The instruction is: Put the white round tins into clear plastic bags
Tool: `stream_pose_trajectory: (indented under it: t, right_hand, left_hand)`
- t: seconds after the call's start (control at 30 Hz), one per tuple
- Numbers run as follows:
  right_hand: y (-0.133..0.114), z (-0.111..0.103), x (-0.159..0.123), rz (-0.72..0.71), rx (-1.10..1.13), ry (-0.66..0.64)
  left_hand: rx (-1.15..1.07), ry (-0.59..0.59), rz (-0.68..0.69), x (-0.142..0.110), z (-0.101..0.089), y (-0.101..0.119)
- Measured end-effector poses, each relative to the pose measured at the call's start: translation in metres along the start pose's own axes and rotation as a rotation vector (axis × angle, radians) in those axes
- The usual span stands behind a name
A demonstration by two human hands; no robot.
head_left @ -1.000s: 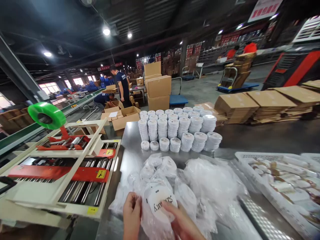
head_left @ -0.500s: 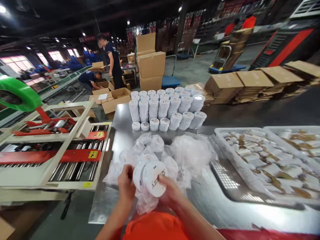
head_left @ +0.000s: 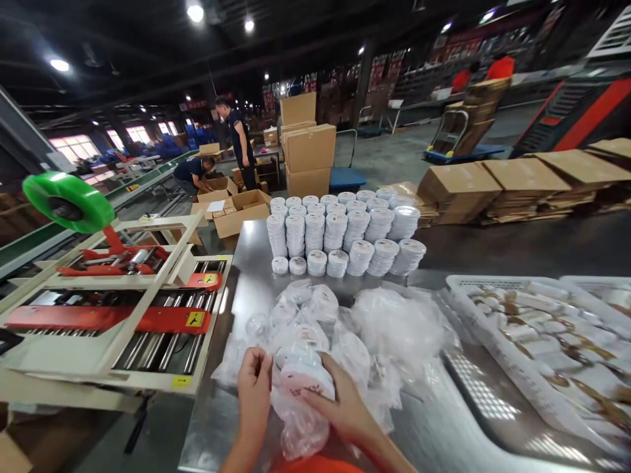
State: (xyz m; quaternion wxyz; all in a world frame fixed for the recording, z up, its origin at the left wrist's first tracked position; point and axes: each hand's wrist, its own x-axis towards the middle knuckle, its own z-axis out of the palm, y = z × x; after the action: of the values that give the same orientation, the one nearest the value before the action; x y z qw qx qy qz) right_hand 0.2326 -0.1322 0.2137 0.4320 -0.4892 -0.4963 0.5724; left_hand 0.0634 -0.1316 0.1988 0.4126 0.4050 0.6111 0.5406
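My left hand and my right hand both grip a round white container in a clear plastic bag, held low over the near edge of the steel table. The container's flat face tilts away from me now. Right behind my hands lies a heap of bagged white containers and loose clear bags. Farther back on the table stand several neat stacks of white round containers.
A carton-sealing machine with rollers, red guides and a green tape roll stands to the left. A white tray of small packets sits at the right. Two people work by open cartons behind. Stacked cardboard boxes lie at the right.
The bagged container has been turned in my hands, so its printed face no longer shows to me. The view has lifted a little.
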Motion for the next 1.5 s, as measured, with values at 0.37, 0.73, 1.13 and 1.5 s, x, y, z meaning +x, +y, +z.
stream_pose_trajectory:
  t: [0.37, 0.73, 1.13, 1.5]
  right_hand:
    - [-0.004, -0.005, -0.009, -0.303, -0.497, -0.105]
    - [0.010, -0.013, -0.001, -0.413, -0.528, 0.222]
    - [0.006, -0.005, -0.003, -0.385, -0.677, 0.116]
    - [0.016, -0.010, 0.004, -0.143, -0.358, 0.275]
  left_hand:
    - [0.174, 0.019, 0.306, -0.003, 0.011, 0.022]
    - [0.450, -0.256, 0.449, -0.012, 0.002, 0.016]
    - [0.653, -0.352, 1.048, -0.013, 0.009, 0.044]
    - [0.672, -0.261, 1.293, -0.017, 0.044, 0.039]
